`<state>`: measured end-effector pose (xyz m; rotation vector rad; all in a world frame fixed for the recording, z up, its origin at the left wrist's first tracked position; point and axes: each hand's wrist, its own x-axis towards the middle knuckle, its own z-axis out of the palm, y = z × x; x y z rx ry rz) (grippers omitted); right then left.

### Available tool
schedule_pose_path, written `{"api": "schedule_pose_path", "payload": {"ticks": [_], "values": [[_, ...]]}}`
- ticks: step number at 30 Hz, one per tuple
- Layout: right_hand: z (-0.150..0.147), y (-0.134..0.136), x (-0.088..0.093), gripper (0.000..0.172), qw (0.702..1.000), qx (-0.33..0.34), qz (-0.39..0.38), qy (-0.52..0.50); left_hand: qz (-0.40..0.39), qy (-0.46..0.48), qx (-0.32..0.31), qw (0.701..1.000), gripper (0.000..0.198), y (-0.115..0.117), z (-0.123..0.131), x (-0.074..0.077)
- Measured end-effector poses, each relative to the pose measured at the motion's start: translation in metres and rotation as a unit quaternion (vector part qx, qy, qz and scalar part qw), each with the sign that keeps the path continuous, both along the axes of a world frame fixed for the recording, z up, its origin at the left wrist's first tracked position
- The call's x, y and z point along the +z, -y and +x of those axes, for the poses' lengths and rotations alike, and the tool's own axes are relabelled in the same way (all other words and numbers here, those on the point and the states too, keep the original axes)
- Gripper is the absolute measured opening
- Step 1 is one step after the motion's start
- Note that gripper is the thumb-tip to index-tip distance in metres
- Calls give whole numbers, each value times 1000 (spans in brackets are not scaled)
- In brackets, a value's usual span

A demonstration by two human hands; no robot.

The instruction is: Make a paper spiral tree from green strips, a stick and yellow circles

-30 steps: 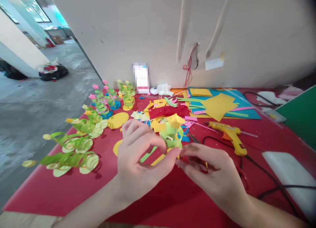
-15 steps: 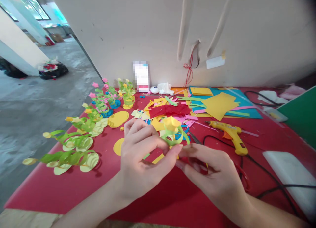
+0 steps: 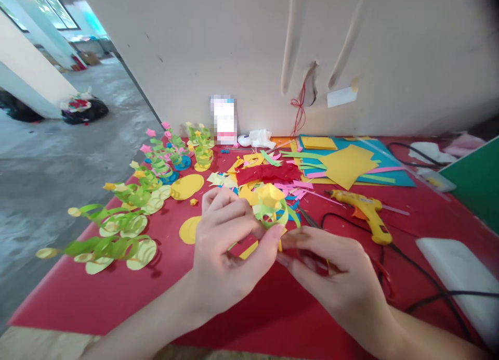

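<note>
My left hand (image 3: 230, 240) is closed, its thumb and fingers pinching a curled green paper strip (image 3: 289, 217). A folded yellow paper star (image 3: 270, 194) sits at the top of the curl. Close beside it, my right hand (image 3: 335, 277) is closed too, with thumb and forefinger pressed together at a small bit of yellow paper (image 3: 280, 244) below the green strip. How that yellow bit joins the strip is hidden by my fingers. Both hands are held above the red tabletop (image 3: 249, 318).
Finished-looking green paper spirals (image 3: 120, 219) with stars stand or lie along the left. Yellow paper discs (image 3: 187, 187) and paper scraps (image 3: 296, 189) lie behind my hands. A yellow glue gun (image 3: 364, 209), its black cord (image 3: 424, 277) and a white block (image 3: 460, 277) are on the right.
My left thumb has shifted slightly up against the strip, and more of the yellow bit shows by my right fingertips. The rest has hardly moved.
</note>
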<state>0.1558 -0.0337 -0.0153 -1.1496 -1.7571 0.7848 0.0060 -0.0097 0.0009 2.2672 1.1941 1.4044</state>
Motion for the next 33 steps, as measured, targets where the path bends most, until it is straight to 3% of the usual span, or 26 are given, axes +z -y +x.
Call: {"api": "schedule_pose_path", "payload": {"ticks": [16, 21, 24, 30, 33], "values": [[0, 0, -2, 7, 1000, 3, -3, -4, -12, -6, -20, 1000, 33, 1, -3, -1], [2, 0, -2, 1, 999, -34, -14, 4, -28, 91, -80, 992, 31, 5, -6, -9], [3, -1, -1, 3, 997, -44, -50, -26, -33, 153, -78, 985, 28, 6, -6, -13], [5, -4, 0, 5, 992, -33, -103, -65, -31, 156, -75, 984, 26, 1, -7, -14], [6, -6, 0, 5, 990, -35, -115, -67, -27, 201, -64, 977, 21, -3, -6, -15]]}}
